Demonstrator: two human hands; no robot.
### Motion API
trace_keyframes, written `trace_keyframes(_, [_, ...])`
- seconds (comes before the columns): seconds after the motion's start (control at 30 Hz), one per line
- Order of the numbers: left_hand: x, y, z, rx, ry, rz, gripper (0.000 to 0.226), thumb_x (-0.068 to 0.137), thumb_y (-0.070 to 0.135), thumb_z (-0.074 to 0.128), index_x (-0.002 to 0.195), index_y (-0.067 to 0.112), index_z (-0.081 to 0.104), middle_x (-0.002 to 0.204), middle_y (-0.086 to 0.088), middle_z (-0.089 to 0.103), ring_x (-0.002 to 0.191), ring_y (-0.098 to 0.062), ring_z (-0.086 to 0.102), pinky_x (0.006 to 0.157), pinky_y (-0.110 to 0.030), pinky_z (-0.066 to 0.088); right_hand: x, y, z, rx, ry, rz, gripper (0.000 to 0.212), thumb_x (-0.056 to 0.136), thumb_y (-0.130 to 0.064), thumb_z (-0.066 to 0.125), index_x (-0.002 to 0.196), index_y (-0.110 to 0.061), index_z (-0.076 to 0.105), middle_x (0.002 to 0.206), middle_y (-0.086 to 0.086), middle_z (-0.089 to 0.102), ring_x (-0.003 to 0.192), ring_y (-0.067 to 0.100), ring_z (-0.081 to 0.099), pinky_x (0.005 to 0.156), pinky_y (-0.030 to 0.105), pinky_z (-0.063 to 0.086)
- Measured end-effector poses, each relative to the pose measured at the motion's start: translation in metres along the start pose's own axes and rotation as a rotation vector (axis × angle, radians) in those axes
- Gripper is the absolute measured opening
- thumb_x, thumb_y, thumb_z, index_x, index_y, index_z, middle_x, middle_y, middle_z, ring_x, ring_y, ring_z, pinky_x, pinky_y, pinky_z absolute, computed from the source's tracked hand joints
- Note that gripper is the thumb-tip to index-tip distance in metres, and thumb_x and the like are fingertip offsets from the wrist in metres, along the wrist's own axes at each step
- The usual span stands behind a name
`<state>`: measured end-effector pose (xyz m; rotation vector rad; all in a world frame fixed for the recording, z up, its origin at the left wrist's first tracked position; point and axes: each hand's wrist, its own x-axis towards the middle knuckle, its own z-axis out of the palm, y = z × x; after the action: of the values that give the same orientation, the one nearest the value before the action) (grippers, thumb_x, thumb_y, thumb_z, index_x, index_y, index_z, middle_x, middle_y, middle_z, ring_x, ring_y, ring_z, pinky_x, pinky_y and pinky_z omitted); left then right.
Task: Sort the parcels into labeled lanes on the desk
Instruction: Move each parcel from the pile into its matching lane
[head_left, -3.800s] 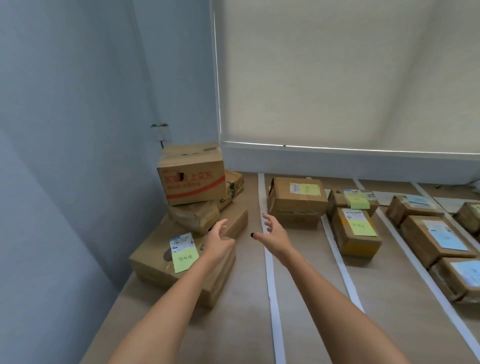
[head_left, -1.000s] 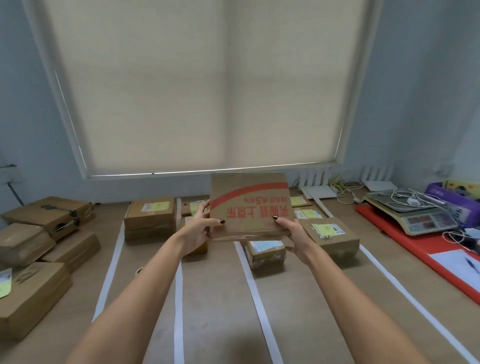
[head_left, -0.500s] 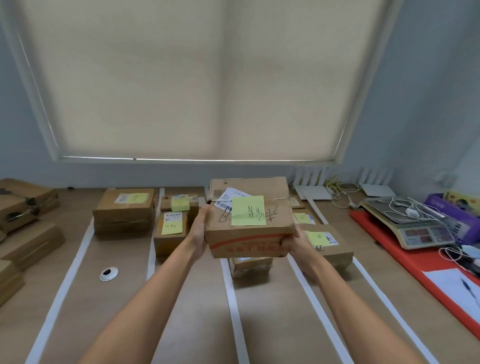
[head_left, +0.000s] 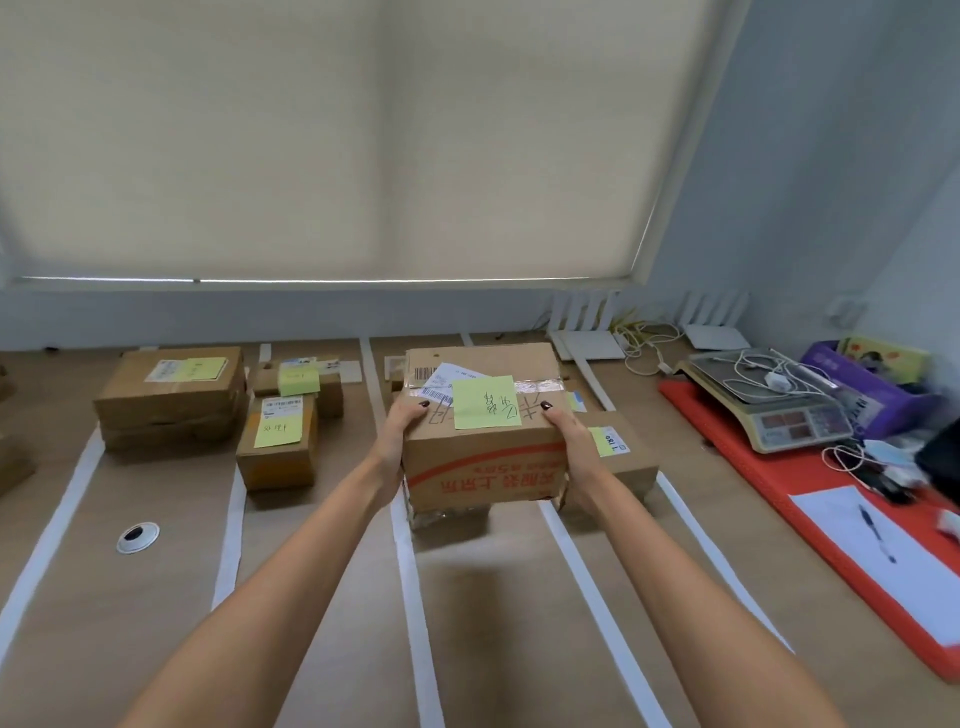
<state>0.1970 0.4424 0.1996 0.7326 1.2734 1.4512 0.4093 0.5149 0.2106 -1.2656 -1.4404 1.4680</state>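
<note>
I hold a brown cardboard parcel (head_left: 483, 467) with red print and a green sticky note on its top, above the middle lane of the desk. My left hand (head_left: 402, 434) grips its left side and my right hand (head_left: 569, 441) its right side. It hangs over a smaller parcel (head_left: 449, 514), mostly hidden beneath. White tape strips (head_left: 576, 566) mark the lanes. Other noted parcels lie in the lanes: a large one (head_left: 171, 400) at far left, two (head_left: 278, 441) beside it, one (head_left: 631, 457) to the right.
A weighing scale (head_left: 769, 410) with cables sits on a red mat (head_left: 810, 514) at the right, with a sheet of paper and pen (head_left: 878, 540). White routers (head_left: 587, 338) stand by the wall. A cable grommet (head_left: 137, 537) is in the left lane.
Since I reached for the pile at the left, I picked the red-printed parcel up, carried it right, tipped its noted top towards me and lowered it a little over the middle lane.
</note>
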Motion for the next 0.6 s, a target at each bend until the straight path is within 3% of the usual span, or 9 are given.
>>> trace_keyframes(0.07, [0.001, 0.001, 0.024, 0.025, 0.005, -0.002, 0.039, 0.094, 0.035, 0.042, 0.131, 0.022, 0.042, 0.11, -0.012, 0.065, 0.075, -0.016, 0.064, 0.057, -0.026, 0.051, 0.001, -0.001, -0.022, -0.002, 0.071, -0.019, 0.039, 0.091, -0.042, 0.046, 0.111, -0.012, 0.06, 0.085, 0.002, 0.065, 0.067, 0.01, 0.06, 0.054, 0.021, 0.045])
trace_keyframes(0.17, [0.002, -0.004, 0.069, 0.066, 0.026, -0.029, 0.053, 0.093, 0.036, 0.048, 0.141, 0.024, 0.03, 0.104, -0.007, 0.065, 0.075, -0.016, 0.063, 0.056, -0.027, 0.051, 0.0, -0.001, -0.064, 0.048, 0.135, -0.042, 0.031, 0.091, -0.037, 0.048, 0.108, -0.014, 0.059, 0.085, 0.002, 0.063, 0.056, 0.003, 0.061, 0.042, 0.016, 0.044])
trace_keyframes(0.27, [0.004, -0.013, 0.112, 0.173, 0.056, -0.095, 0.072, 0.088, 0.045, 0.055, 0.146, 0.026, 0.016, 0.121, -0.01, 0.057, 0.088, -0.019, 0.062, 0.062, -0.032, 0.052, 0.001, 0.002, -0.123, 0.048, 0.127, -0.059, 0.033, 0.091, -0.033, 0.05, 0.113, -0.009, 0.06, 0.094, 0.008, 0.066, 0.069, 0.01, 0.063, 0.055, 0.022, 0.047])
trace_keyframes(0.33, [0.006, -0.023, 0.141, 0.262, 0.057, -0.181, 0.073, 0.086, 0.05, 0.055, 0.144, 0.021, 0.021, 0.128, -0.014, 0.052, 0.097, -0.026, 0.061, 0.058, -0.033, 0.052, 0.002, 0.012, -0.167, 0.049, 0.087, 0.0, 0.037, 0.091, -0.034, 0.051, 0.115, -0.009, 0.061, 0.102, 0.01, 0.065, 0.082, 0.016, 0.058, 0.067, 0.028, 0.044])
trace_keyframes(0.47, [0.003, -0.065, 0.198, 0.402, -0.046, -0.343, 0.054, 0.089, 0.052, 0.047, 0.123, 0.01, 0.047, 0.109, -0.011, 0.062, 0.095, -0.031, 0.063, 0.066, -0.036, 0.056, 0.002, 0.056, -0.246, 0.046, -0.017, 0.162, 0.041, 0.09, -0.034, 0.05, 0.12, -0.008, 0.06, 0.113, 0.012, 0.062, 0.098, 0.02, 0.055, 0.081, 0.034, 0.042])
trace_keyframes(0.6, [0.0, -0.12, 0.247, 0.397, 0.012, -0.432, 0.046, 0.09, 0.05, 0.047, 0.115, 0.011, 0.05, 0.098, -0.008, 0.063, 0.085, -0.025, 0.063, 0.062, -0.032, 0.054, 0.007, 0.1, -0.295, 0.002, -0.031, 0.23, 0.037, 0.089, -0.033, 0.051, 0.116, -0.01, 0.061, 0.107, 0.01, 0.063, 0.092, 0.017, 0.056, 0.076, 0.033, 0.045])
